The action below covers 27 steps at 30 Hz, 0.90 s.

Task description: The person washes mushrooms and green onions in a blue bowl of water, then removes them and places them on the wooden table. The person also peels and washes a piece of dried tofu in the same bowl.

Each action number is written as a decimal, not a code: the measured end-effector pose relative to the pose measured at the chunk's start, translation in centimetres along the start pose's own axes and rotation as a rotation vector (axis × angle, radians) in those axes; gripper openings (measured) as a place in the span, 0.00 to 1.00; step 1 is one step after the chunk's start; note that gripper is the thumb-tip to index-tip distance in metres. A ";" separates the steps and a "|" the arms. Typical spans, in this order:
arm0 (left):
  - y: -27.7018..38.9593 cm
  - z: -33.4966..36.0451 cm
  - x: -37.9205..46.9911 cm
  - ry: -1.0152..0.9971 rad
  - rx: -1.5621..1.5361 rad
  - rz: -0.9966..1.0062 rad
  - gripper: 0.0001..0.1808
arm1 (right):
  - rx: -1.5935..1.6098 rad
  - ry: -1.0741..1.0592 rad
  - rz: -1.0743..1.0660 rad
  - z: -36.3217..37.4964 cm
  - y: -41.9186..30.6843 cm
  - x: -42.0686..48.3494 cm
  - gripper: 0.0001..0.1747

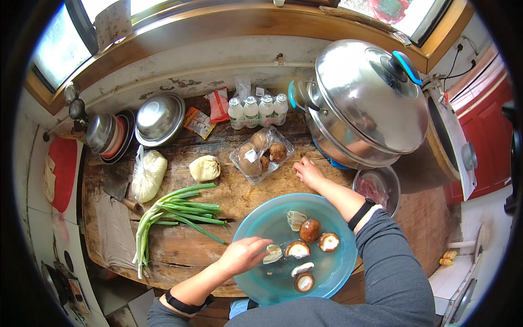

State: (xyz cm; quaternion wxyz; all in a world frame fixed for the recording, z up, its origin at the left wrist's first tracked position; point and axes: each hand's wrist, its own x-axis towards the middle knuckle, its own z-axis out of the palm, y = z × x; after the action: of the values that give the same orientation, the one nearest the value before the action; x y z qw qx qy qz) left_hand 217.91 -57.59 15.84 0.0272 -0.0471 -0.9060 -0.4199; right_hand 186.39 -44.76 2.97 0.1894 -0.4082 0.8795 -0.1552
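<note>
A translucent blue plastic basin (249, 286) of water sits before me at the table's front edge. Several brown-capped mushrooms (309, 230) are in the water, some with pale undersides up. My left hand (245, 255) reaches over the basin's left rim, fingers stretched out beside a pale translucent piece (272, 254); no object shows in its grasp. A similar pale piece (296, 220) lies farther back in the basin. Beyond the rim, my right hand (308, 173) rests at the wooden tabletop, fingers bent. It is just right of a clear plastic pack (261, 155) of mushrooms; its fingertips' undersides are hidden.
A large lidded steel steamer pot (367, 98) stands at the back right, above a metal bowl of raw meat (376, 188). Green onions (179, 212), a cleaver (116, 186) and a bag of pale food (149, 175) lie left. Small white bottles (258, 111) stand behind.
</note>
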 end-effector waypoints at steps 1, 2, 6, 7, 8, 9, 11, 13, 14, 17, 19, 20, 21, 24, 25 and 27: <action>0.0 -0.6 0.0 0.060 0.020 -0.012 0.15 | 0.004 -0.061 0.014 0.0 0.0 -0.1 0.15; 0.0 -1.0 0.0 0.100 0.024 -0.018 0.15 | 0.212 -0.017 0.062 -0.2 0.1 -0.3 0.15; -0.2 -1.4 0.2 0.224 -0.026 -0.019 0.13 | -0.041 0.067 -0.091 -1.5 0.4 -1.4 0.21; -0.3 -1.2 0.2 0.248 -0.025 -0.010 0.12 | -0.081 0.038 -0.093 -1.6 0.4 -1.6 0.21; -0.3 -0.9 0.1 0.271 -0.025 -0.001 0.12 | -0.121 0.053 -0.124 -1.6 0.5 -1.8 0.22; -0.3 -0.7 0.0 0.295 -0.019 0.005 0.11 | -0.151 0.095 -0.200 -1.5 0.6 -2.0 0.22; -0.3 -0.2 -0.4 0.344 -0.016 0.042 0.10 | -0.027 0.015 -0.171 -1.1 0.8 -2.0 0.18; -0.2 0.0 -0.8 0.376 -0.012 0.063 0.09 | 0.000 -0.064 -0.159 -0.6 1.0 -2.0 0.16; -0.1 0.0 -1.1 0.386 -0.012 0.067 0.09 | 0.008 -0.058 -0.139 -0.5 1.0 -2.0 0.11; 0.0 -0.1 -1.6 0.404 -0.012 0.050 0.07 | 0.319 -0.060 0.044 -1.7 0.7 -2.3 0.07; 0.2 0.0 -1.8 0.396 -0.021 0.026 0.06 | 0.301 0.087 0.003 -3.6 -0.5 -3.1 0.04; 0.3 0.1 -1.9 0.388 -0.028 0.013 0.06 | 0.289 0.145 0.019 -4.8 -1.2 -3.9 0.03; 0.4 0.3 -1.9 0.378 -0.034 0.002 0.06 | 0.306 0.208 -0.026 -6.0 -2.2 -5.1 0.03; 1.0 0.9 -1.5 0.298 0.009 0.086 0.06 | 0.320 0.350 -0.158 -9.3 -5.7 -9.4 0.04; 1.1 1.0 -1.5 0.299 0.004 0.086 0.06 | 0.318 0.391 -0.226 -9.9 -6.9 -11.0 0.05; 1.5 1.1 -1.3 0.282 0.009 0.076 0.06 | 0.388 0.172 -0.272 -9.9 -8.8 -14.1 0.09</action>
State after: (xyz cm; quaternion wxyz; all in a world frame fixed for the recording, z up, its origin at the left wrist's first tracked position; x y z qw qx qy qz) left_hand 219.40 -55.83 16.13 0.1705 -0.0219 -0.8925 -0.4169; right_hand 195.99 -38.10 18.40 0.1658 -0.4642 0.7831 -0.3793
